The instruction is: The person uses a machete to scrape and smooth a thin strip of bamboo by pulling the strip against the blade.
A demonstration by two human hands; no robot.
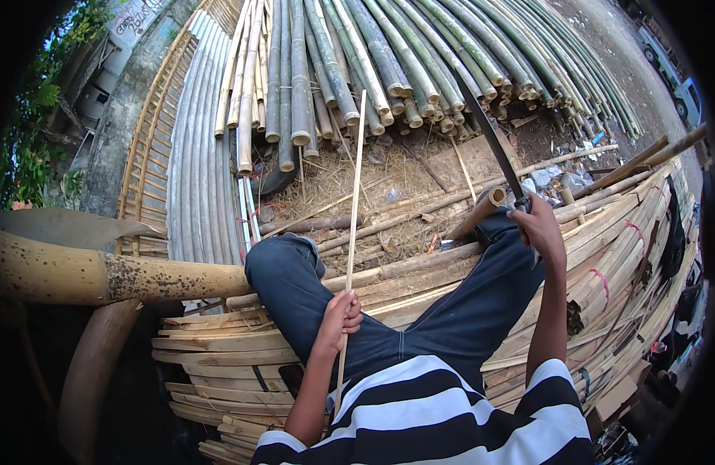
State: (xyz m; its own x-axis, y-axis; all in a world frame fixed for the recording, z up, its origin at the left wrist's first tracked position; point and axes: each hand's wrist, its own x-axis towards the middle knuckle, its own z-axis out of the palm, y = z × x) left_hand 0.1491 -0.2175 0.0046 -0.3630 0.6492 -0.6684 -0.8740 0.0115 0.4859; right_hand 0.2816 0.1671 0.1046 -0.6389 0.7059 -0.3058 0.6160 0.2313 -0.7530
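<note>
My left hand (pixel 340 322) is closed around a long, thin, pale bamboo strip (pixel 356 186). The strip stands almost upright above my left thigh, its lower end against my striped shirt. Out over my right knee, my right hand (pixel 537 231) grips a machete (pixel 491 139) by its handle, which the fingers mostly cover. Its long dark blade points forward and slightly left, apart from the strip. Just left of that hand, a short bamboo piece (pixel 481 212) with a hollow cut end leans beside my knee.
I sit on bundled split bamboo slats (pixel 598 287). Ahead lies a large stack of green bamboo poles (pixel 388 54). Corrugated sheets (pixel 199 147) and a bamboo ladder (pixel 144 155) stand left. A thick bamboo pole (pixel 164 279) reaches my left knee. Bamboo scraps and plastic litter (pixel 555 177) lie ahead.
</note>
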